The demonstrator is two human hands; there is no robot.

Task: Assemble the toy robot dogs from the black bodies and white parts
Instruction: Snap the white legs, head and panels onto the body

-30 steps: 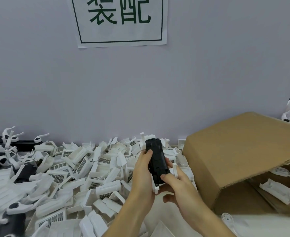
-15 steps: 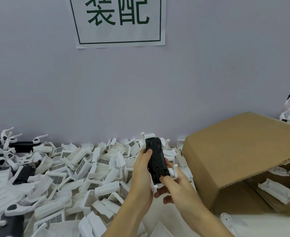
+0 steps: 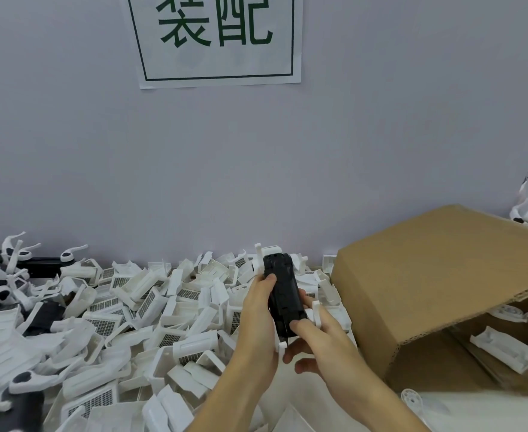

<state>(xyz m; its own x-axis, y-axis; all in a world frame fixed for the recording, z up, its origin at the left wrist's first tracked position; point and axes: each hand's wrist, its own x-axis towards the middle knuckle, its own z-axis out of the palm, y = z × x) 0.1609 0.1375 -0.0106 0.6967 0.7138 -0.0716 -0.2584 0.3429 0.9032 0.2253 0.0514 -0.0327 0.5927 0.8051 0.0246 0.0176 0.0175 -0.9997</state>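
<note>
While one unit is mid-build, status below.
progress: one oblong black plastic toy-dog body (image 3: pixel 284 302) is in hand with slim white plastic legs (image 3: pixel 316 312) already clipped along its sides; looks like late fitting on this unit, can't tell which part is missing.
done: a few assembled black-and-white toy dogs (image 3: pixel 3 294) lie at the far left edge of the table; count unclear.
left: big heap of loose white plastic shell parts with grille panels (image 3: pixel 150 310) covers the table from left to centre, so I'd judge most of the job is ahead.
stock: open brown cardboard box on its side (image 3: pixel 437 275) at right, more white moulded parts (image 3: pixel 502 349) inside.
left hand: left hand (image 3: pixel 258 316) wraps the body's left side, thumb on top near the far end, fingers curled under. Gripping it.
right hand: right hand (image 3: pixel 325 344) holds the near end, thumb pressed on the black top face, fingers curled beneath. Also gripping.
body location: held above the heap, just left of the box, long axis pointing away from the person, tilted a little.
wall: white paper sign with green characters (image 3: pixel 215 39) above, not relevant.
</note>
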